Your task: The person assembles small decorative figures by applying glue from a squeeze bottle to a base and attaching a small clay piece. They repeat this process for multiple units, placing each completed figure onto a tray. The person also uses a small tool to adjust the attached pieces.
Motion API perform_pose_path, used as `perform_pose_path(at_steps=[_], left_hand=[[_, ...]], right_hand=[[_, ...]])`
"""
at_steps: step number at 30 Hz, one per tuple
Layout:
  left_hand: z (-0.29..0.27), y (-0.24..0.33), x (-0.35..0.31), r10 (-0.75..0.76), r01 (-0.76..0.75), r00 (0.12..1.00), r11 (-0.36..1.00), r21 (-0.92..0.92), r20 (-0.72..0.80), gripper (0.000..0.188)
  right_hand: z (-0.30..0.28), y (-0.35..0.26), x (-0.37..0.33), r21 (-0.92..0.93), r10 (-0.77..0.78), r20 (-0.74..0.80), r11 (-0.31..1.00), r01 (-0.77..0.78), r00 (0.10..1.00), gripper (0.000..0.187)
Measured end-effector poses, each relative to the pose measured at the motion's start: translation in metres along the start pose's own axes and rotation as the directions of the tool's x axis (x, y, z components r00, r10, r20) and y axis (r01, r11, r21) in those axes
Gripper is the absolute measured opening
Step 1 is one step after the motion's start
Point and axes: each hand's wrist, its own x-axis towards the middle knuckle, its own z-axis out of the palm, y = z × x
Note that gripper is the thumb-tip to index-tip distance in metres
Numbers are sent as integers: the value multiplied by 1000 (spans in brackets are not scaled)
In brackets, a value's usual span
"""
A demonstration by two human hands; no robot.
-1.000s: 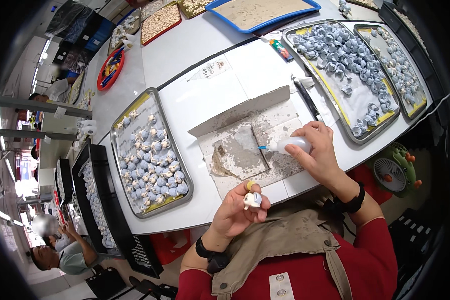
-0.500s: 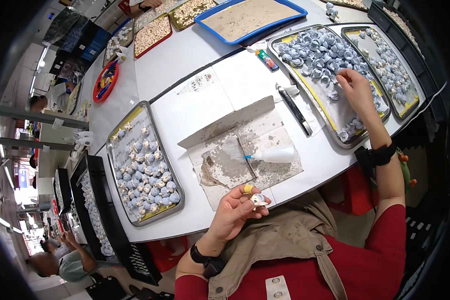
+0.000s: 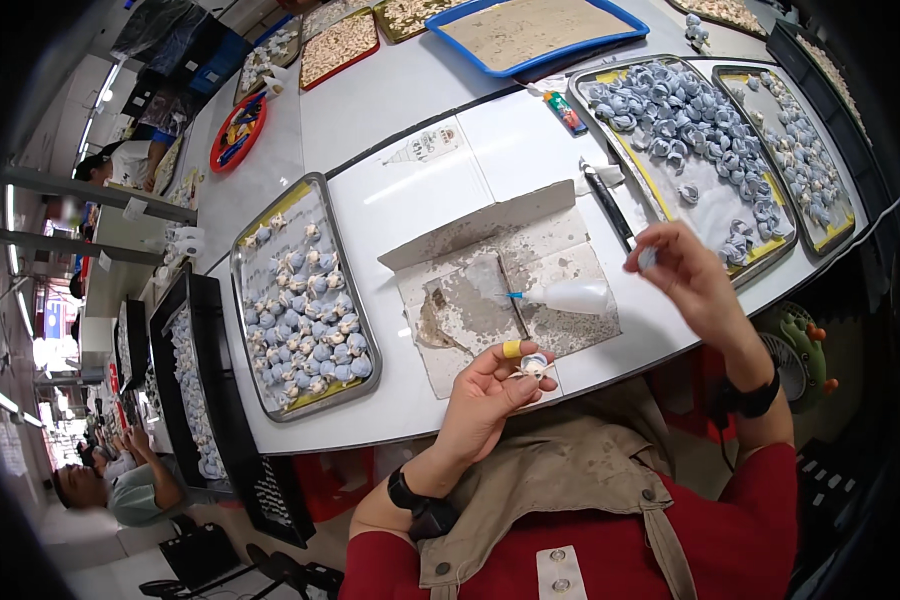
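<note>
My left hand point(image 3: 480, 402), a yellow band round one finger, pinches a small white-and-blue figure piece point(image 3: 536, 366) above the table's front edge. Between the fingertips of my raised right hand point(image 3: 697, 285) is a small blue-grey shell-like piece point(image 3: 647, 257), partly covered by the fingers. Behind that hand lies a metal tray point(image 3: 715, 222) heaped with similar blue-grey shells. A stained cardboard sheet point(image 3: 573, 250) with a folded-up back flap lies in front of me. On it rests a white squeeze bottle point(image 3: 575, 296) with a blue tip.
At left stands a tray point(image 3: 280, 245) of blue-and-white pieces; another tray point(image 3: 838, 222) is at far right. A black slim tool point(image 3: 607, 204) and a colourful small packet point(image 3: 565, 114) lie near the shells. Farther back are a blue tray point(image 3: 470, 52) and a red basket point(image 3: 217, 150). Other people sit at left.
My right hand has come back from the shell tray toward me, now with a blue-grey shell in its fingers. The left hand still holds its piece, and the view has shifted slightly.
</note>
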Motion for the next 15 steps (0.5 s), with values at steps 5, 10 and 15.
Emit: perform_pose_path(at_steps=[5,10,15], left_hand=[[1,-1,-4,64,-65,997,997,-46,-31,34],[-8,-7,-7,72,-69,997,982,-176,9,34],[-6,-7,-10,103,-102,995,983,-150,-4,35]], right_hand=[[59,-2,-28,-159,-270,172,941,298,947,28],[102,7,-25,-310,-429,61,850,426,901,42],[119,9,-24,-395,-401,40,835,383,915,42]])
